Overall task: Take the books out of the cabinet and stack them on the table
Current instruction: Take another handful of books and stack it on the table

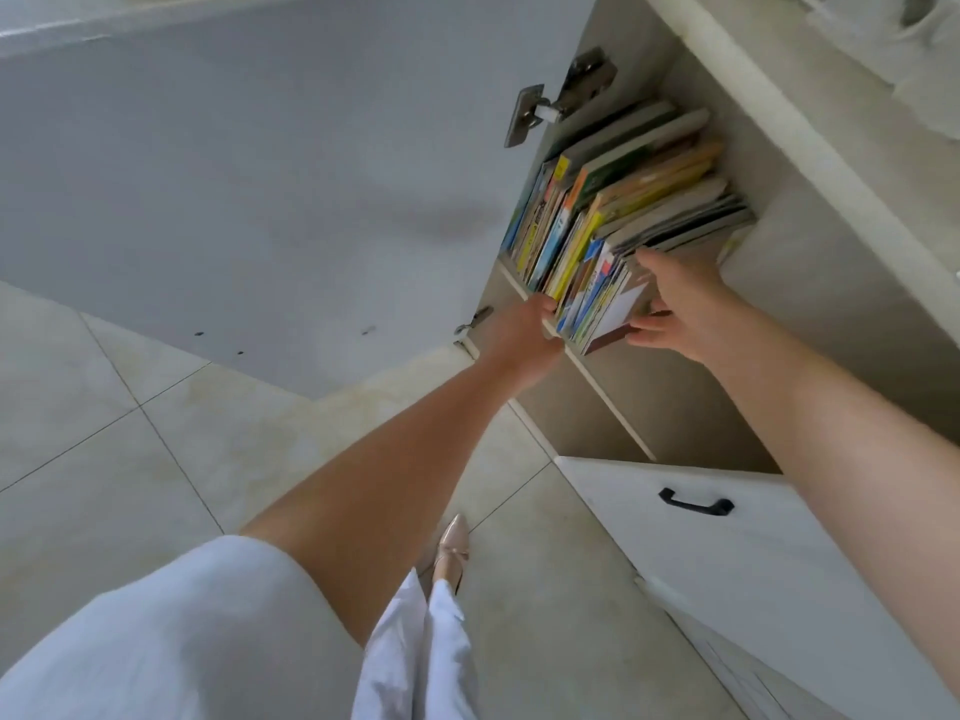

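A row of thin, colourful books (pixel 618 210) stands upright on a shelf inside the open white cabinet (pixel 810 283). My left hand (pixel 524 332) reaches to the left side of the nearest bundle of books, its fingers curled onto their spines at the shelf edge. My right hand (pixel 675 309) is at the right side of the same bundle, fingers spread against the outermost cover and thumb below. The two hands clasp the bundle from both sides. The table is out of view.
The cabinet door (pixel 260 189) is swung wide open to the left, its hinge (pixel 556 103) showing. A shut white door with a black handle (pixel 696 504) is below on the right. Pale floor tiles (pixel 130 433) lie beneath, with a beige shoe (pixel 451 550) on them.
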Demonstrator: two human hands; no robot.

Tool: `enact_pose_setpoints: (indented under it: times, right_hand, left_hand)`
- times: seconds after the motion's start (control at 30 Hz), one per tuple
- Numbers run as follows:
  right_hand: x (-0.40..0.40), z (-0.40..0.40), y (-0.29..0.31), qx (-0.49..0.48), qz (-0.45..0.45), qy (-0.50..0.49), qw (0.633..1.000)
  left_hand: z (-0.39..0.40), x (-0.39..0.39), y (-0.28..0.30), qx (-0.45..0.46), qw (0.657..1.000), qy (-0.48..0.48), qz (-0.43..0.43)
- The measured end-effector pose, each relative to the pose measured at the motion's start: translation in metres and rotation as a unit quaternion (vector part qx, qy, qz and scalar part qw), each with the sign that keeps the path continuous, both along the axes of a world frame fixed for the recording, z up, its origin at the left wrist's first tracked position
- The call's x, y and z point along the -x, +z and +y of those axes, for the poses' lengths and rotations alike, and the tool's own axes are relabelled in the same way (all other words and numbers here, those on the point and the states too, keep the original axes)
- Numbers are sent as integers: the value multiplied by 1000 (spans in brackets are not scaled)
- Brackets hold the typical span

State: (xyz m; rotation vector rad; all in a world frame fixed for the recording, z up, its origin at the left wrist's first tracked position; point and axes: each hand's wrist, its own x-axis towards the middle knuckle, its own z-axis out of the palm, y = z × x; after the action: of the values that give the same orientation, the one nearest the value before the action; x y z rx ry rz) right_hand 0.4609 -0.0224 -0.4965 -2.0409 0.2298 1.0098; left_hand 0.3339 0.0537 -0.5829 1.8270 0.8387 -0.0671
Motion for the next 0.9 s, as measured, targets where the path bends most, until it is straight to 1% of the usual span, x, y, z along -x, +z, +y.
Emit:
enact_pose_setpoints:
  times: [0.07,0.13,0.27,0.43,0.57,0.73,0.8,0.9]
  right_hand:
    - [-21,9,-16,-5,-54,-78,995]
    - [-33,15,-24,-3,-68,-94,993]
    - [-49,30,-38,23,-57,-67,996]
    - [-64,33,-55,24,-23,-31,999]
    - [-63,21,-57,18,17,-23,999]
    - [-65,7,-56,-4,33,-9,999]
    - [-66,3,-57,-14,35,-9,999]
    - [-67,-4,-56,-17,29,-6,999]
  left_hand:
    - [-1,-19,-17,-20,999,-32,-11]
    - [-4,-29,-24,-33,998,-60,-16]
    - [-3,-56,-43,-9,997,-2,-70]
    - [-5,-77,-58,-17,991,53,-118]
    - [-9,-77,-67,-59,986,59,-147]
    - [-22,-74,-72,-130,962,102,-218]
    - [-27,-75,-75,-132,964,86,-215]
    - [-30,-78,-81,-95,981,65,-154]
